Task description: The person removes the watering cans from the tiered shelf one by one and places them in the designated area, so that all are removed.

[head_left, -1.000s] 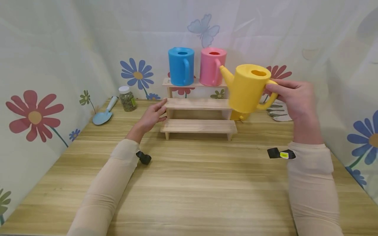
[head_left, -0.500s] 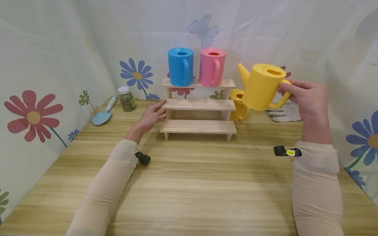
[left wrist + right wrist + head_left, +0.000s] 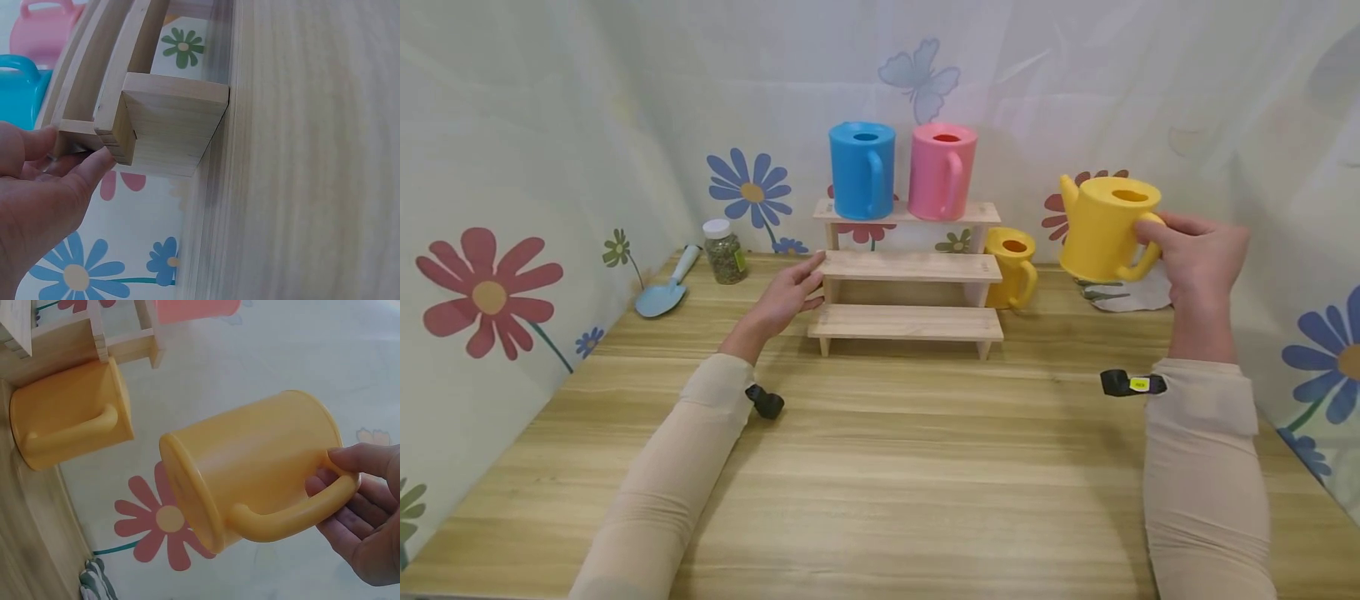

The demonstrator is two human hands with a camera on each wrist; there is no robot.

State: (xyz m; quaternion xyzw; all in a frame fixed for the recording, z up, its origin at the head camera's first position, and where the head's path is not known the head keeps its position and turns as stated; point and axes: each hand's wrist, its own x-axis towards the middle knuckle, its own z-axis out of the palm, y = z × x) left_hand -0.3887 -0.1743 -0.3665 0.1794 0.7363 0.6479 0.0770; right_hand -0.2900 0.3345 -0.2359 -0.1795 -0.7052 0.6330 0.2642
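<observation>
My right hand [image 3: 1206, 254] pinches the handle of a yellow watering can [image 3: 1108, 229], held up off the table at the right, spout pointing left and away. The right wrist view shows the thumb and fingers round the upper handle [image 3: 294, 515]. My left hand [image 3: 782, 300] grips the left end of a three-step wooden stand [image 3: 910, 265], thumb and fingers at the ends of its steps in the left wrist view. A blue watering can [image 3: 859, 175] and a pink watering can [image 3: 938, 175] stand on the top step. A second yellow watering can [image 3: 1011, 271] stands on the table behind the stand's right side.
At the back left lie a light blue trowel [image 3: 662, 296] and a white-lidded jar [image 3: 724, 254] of dried green bits. A pale glove [image 3: 1131, 292] lies below the held can at the back right. A flowered curtain [image 3: 1037, 100] encloses the wooden table [image 3: 925, 467].
My right hand has carried the yellow watering can to the right, away from the stand, uncovering the second yellow can. My left hand has stayed at the stand.
</observation>
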